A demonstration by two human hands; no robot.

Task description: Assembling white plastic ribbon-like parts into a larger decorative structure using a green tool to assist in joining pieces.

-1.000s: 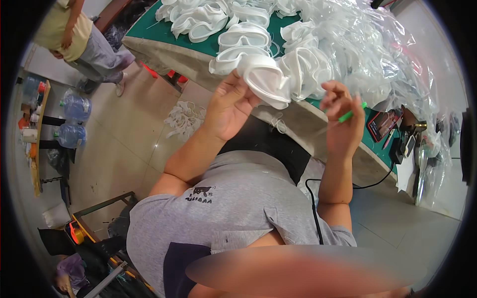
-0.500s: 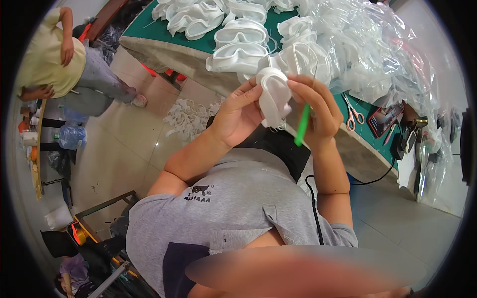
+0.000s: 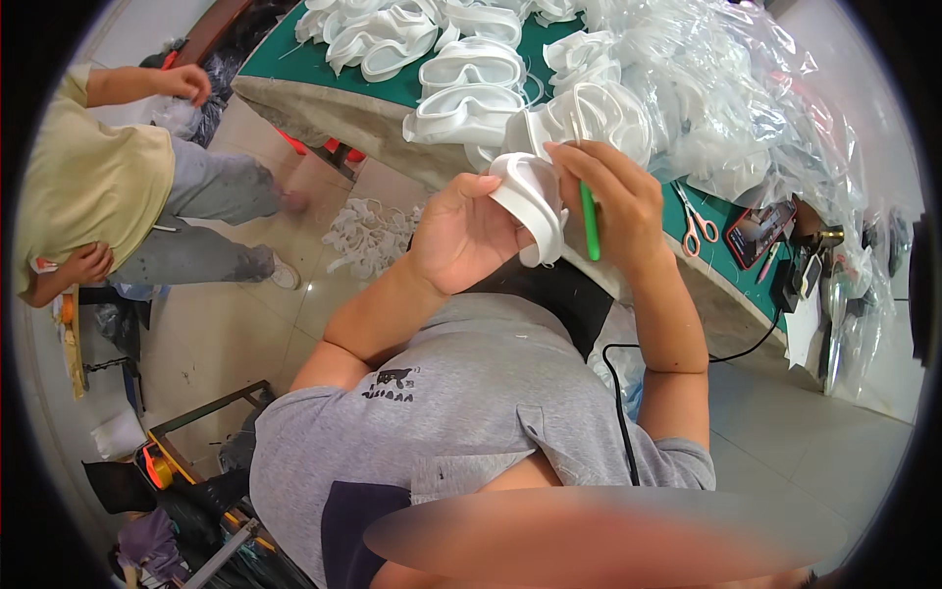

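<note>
White goggle frame held up between both hands, just above the person's chest.

The left hand [image 3: 461,240] curls shut around the white goggle frame [image 3: 535,201] from the left, thumb on top; the frame's long axis runs near upright. The right hand [image 3: 613,201] touches its right edge, fingers closed on a green stick tool [image 3: 589,221] pointing down. Beyond lie the green table [image 3: 392,90], piled goggles [image 3: 471,69] and scissors [image 3: 695,221]. Half a second ago the hands sat slightly lower; a second ago they were apart.
</note>
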